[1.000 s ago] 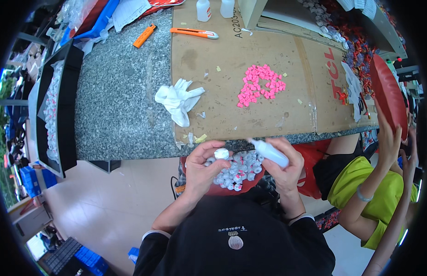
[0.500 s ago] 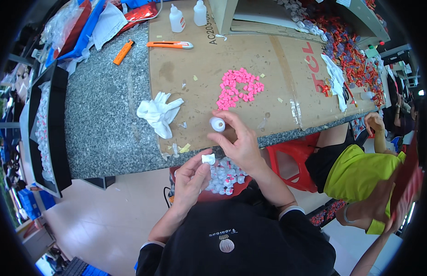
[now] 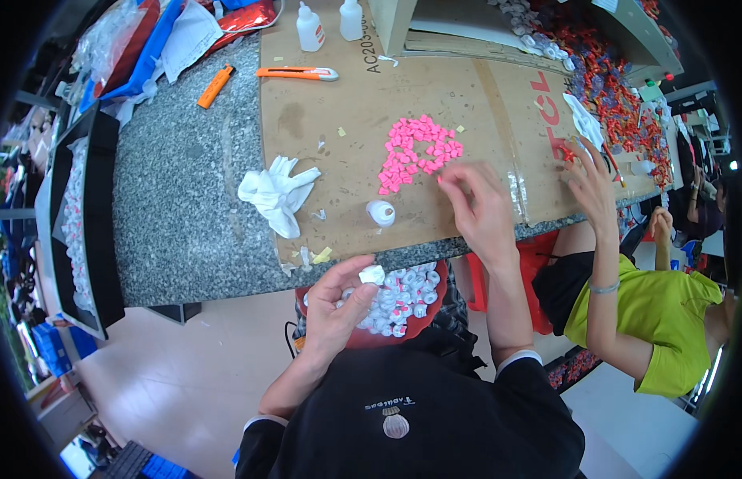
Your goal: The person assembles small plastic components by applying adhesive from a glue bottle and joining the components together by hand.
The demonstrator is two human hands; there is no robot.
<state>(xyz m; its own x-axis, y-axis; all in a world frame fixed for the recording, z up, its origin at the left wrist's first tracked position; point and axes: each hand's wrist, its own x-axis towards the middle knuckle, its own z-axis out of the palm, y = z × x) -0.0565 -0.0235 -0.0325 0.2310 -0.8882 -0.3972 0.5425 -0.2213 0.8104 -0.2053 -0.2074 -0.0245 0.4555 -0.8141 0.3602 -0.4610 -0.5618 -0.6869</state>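
Note:
My left hand [image 3: 337,307] pinches a small white plastic part [image 3: 372,275] between thumb and fingertips, just off the table's front edge. To the right of the pink pile, my right hand [image 3: 484,209] is closed, slightly blurred, with a tiny pink piece [image 3: 440,180] at its fingertips. Many small pink pieces [image 3: 403,153] lie loosely heaped on the cardboard [image 3: 331,172]. A white squeeze bottle [image 3: 380,213] stands upright between the pile and the table edge. Below my hands, a red basin [image 3: 440,299] holds many white parts [image 3: 407,295], some with pink on them.
A crumpled white cloth [image 3: 277,195], an orange cutter knife [image 3: 297,73] and an orange lighter [image 3: 216,86] lie on the left. Two white bottles [image 3: 310,29] stand at the back. A co-worker's hand [image 3: 592,180] reaches over the table's right side, near red parts [image 3: 626,104].
My right hand has left the squeeze bottle and moved right, now with a pink piece at its fingertips. My left hand keeps the white part. The co-worker's hand has come over the table.

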